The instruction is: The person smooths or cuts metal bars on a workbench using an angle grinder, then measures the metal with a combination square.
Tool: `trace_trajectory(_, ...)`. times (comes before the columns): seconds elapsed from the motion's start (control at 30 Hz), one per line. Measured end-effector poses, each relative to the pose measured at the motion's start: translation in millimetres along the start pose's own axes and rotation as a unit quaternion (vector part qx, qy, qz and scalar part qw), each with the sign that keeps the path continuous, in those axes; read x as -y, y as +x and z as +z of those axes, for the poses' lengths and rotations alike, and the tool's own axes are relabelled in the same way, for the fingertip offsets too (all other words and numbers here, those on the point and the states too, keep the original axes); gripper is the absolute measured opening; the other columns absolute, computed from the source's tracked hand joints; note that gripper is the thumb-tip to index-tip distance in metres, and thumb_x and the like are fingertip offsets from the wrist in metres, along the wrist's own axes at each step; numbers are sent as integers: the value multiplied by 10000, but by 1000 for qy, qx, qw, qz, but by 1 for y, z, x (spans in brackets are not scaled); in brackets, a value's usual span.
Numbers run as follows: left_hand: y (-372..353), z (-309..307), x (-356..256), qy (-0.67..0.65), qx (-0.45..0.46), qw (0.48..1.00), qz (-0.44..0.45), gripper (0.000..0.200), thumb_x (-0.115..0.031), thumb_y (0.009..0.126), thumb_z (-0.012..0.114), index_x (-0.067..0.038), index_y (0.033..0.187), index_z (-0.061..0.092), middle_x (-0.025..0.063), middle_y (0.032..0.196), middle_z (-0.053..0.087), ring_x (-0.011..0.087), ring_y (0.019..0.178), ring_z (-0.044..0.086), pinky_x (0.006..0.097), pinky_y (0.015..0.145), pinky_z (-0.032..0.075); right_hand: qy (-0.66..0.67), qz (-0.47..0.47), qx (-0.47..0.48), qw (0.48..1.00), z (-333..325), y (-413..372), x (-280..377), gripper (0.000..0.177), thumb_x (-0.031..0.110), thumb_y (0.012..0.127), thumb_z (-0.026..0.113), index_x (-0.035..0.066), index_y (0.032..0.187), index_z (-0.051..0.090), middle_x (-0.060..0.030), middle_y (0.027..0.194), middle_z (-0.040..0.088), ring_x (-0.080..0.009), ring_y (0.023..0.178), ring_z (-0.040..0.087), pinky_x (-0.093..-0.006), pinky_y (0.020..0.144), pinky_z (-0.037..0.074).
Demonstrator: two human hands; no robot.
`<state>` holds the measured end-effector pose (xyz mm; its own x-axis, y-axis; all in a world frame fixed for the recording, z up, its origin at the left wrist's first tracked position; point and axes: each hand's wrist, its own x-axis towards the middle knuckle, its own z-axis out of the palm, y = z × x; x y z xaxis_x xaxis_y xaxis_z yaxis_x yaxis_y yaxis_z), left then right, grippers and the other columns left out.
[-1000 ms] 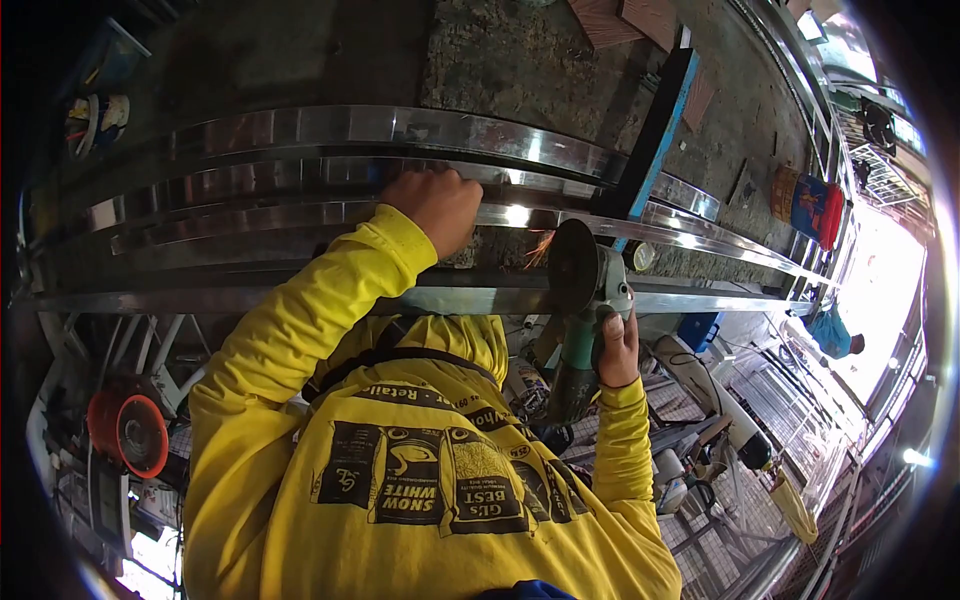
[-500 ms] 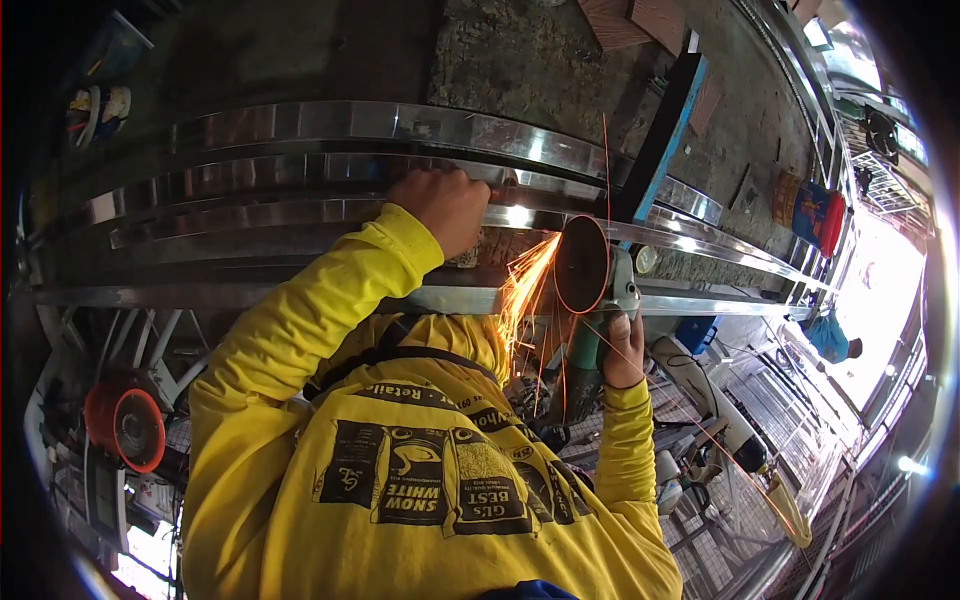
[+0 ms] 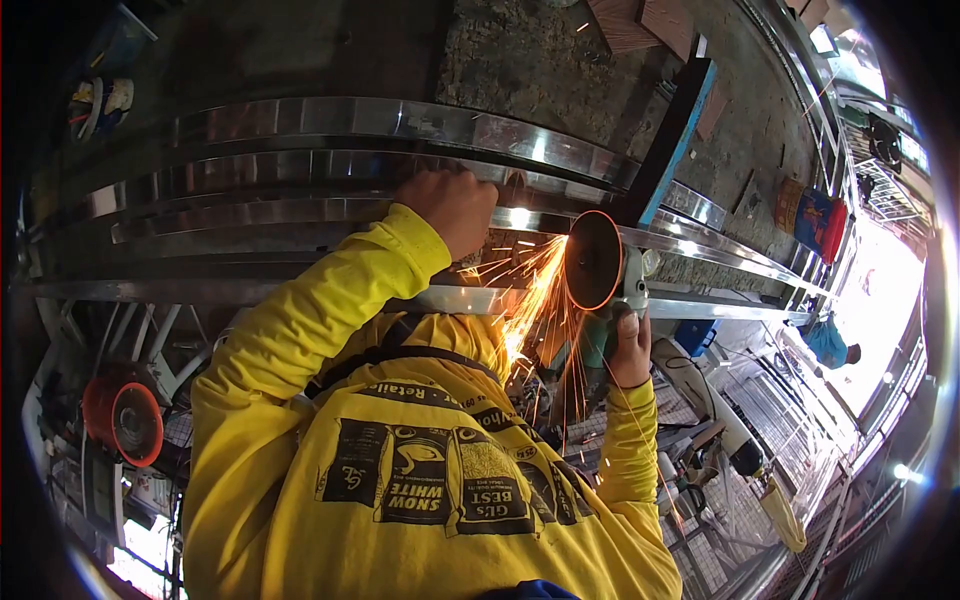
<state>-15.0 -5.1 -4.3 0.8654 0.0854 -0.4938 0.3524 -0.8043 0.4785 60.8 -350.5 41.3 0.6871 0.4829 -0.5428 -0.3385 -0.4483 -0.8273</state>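
My left hand (image 3: 452, 212) is closed around a shiny metal bar (image 3: 340, 208), one of several long bars lying side by side. My right hand (image 3: 630, 345) grips an angle grinder (image 3: 634, 285) with a green body, partly hidden behind sparks. The grinder's round disc (image 3: 594, 260) is upright at the near bar's edge, right of my left hand. Orange sparks (image 3: 538, 300) spray down and left from the disc. A dark bar with a blue edge (image 3: 672, 140) lies across the metal bars, just beyond the disc.
A red-rimmed round object (image 3: 136, 424) is at lower left. Brown tile-like pieces (image 3: 625, 25) lie at the top. A red and blue bag (image 3: 820, 222) is at the right. Farther right, a person in blue (image 3: 827, 343) is visible. Metal frames stand at lower right.
The grinder and my right hand have shifted slightly right, and the disc shows more face-on. The spark spray is wider. My left hand remains on the bar.
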Motion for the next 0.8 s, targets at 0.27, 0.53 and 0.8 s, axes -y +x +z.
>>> trace_trajectory(0.27,-1,0,0,-3,-2,1000,6,210,-265,851,738,-95,973,737,150,929,750,357,878,744,478,787,588,44,-17,6,999,-5,6,-9,689,369,1052,603,28,1568,301,-70,1347,576,-163,1201,567,-316,1043,453)
trace_trajectory(0.53,0,3,1,-1,-12,1000,3,199,-258,851,732,-93,962,742,151,918,750,354,861,746,467,767,594,118,33,15,992,7,2,10,714,392,1038,622,49,1573,297,-73,1369,564,-176,1227,561,-331,1053,451)
trace_trajectory(0.8,1,3,1,-3,-10,1000,9,180,-228,861,683,-86,955,740,162,911,748,366,848,746,478,751,597,94,25,19,995,2,0,3,711,402,1043,611,43,1572,300,-65,1330,583,-152,1173,574,-315,1023,462)
